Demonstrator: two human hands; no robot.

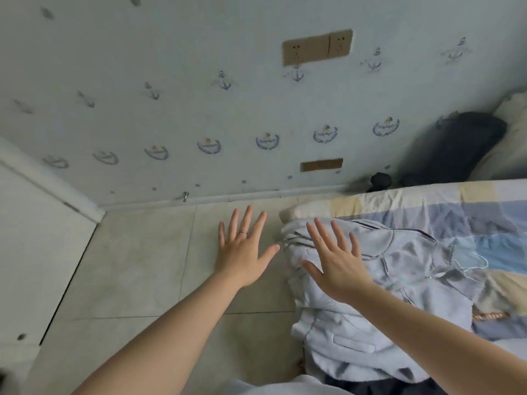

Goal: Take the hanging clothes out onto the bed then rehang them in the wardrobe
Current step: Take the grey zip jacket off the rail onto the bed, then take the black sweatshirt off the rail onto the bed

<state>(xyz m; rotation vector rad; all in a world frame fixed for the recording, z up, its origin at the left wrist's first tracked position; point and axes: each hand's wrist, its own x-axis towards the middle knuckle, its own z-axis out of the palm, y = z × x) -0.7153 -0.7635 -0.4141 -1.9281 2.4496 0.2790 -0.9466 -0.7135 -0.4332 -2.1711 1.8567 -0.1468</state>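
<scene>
A pale blue jacket (379, 283) with dark stripes lies crumpled on the corner of the bed (484, 212), which has a blue and yellow checked cover. A dark garment (399, 387) shows under the jacket at the bottom edge. My left hand (242, 249), with a ring, is held out over the floor with fingers spread, holding nothing. My right hand (336, 260) hovers over the jacket, fingers spread and straight, gripping nothing. The white wardrobe (34, 252) stands at the left; its inside is hidden.
Beige floor tiles (137, 266) lie between the wardrobe and the bed. The wall (199, 109) ahead has anchor-patterned wallpaper and sockets (316, 48). A dark bag (453, 149) and a small dark object (379, 181) sit in the corner beyond the bed.
</scene>
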